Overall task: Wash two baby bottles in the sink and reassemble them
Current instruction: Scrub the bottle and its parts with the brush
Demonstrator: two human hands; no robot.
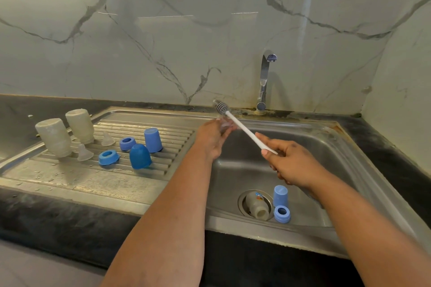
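The right hand (288,165) is gripping the white handle of the brush (245,130); the left hand (213,138) is pinching a small clear part, probably a teat (225,126), blurred, over the sink (326,147). Judged best: keeping the teat steady and working the bristles gently. A bottle (256,206) is lying in the drain beside a cap (280,196) and ring (282,214); two bottles (54,136) are draining upside down.

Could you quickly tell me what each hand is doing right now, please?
Left hand: holds a small clear part, seemingly a teat; blurred.
Right hand: grips the bottle brush by its white handle.
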